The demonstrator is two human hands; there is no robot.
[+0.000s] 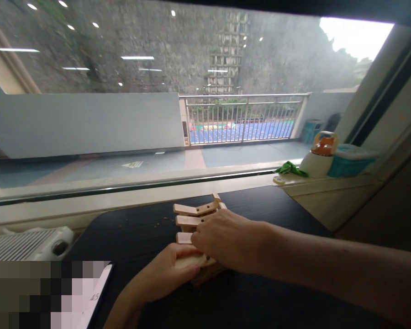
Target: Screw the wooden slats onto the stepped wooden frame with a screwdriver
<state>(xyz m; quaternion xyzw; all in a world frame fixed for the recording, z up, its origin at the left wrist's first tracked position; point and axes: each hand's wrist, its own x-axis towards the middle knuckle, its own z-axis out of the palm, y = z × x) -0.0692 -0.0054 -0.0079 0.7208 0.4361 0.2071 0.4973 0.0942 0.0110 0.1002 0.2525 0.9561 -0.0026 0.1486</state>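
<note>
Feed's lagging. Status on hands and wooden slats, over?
Left hand grips slats at near end. Right hand on top, grip unclear. Slats on table, nothing blocking.

- hands: 2, left hand point(169, 274) and right hand point(228, 242), mid tabletop point(267, 205)
- wooden slats point(191, 209): 4 ends showing by the hands, plus 1 crosspiece point(216, 197) on the far side; rest covered, can't count
- white flat item point(97, 297): 1, at the tabletop's near left edge
- windowsill point(329, 185) past the far right corner: 1 white-orange jug point(320, 157), 1 teal box point(349, 162), 1 green cloth point(289, 169)
- white ribbed unit point(27, 242): 1, off the left edge
</note>
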